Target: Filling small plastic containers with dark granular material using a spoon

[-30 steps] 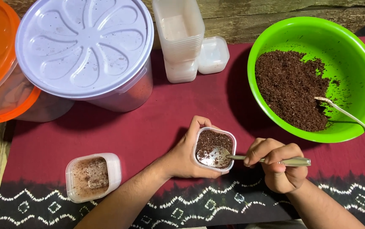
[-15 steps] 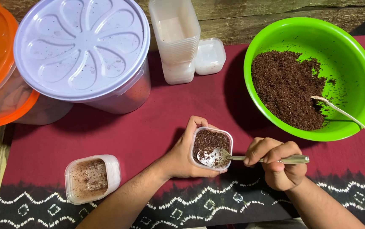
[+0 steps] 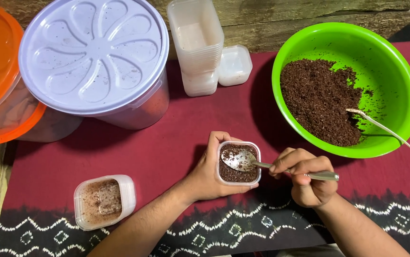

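- The second filled cup point(image 3: 103, 202) sits untouched at the left, same spot as before.
- The left hand point(image 3: 208, 174) still wraps its fingers round the small plastic cup point(image 3: 239, 163) of brown crumbs on the red cloth point(image 3: 133, 152).
- The right hand point(image 3: 306, 177) keeps pinching the metal spoon point(image 3: 243, 160), whose bowl has shifted slightly across the crumbs.
- The green bowl point(image 3: 395, 71) is unchanged.

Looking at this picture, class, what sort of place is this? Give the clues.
Probably a home food-making spot, perhaps for small dessert cups. A green bowl of dark crumbs, a stack of clear cups and big lidded tubs sit on a maroon patterned cloth by rough wood.
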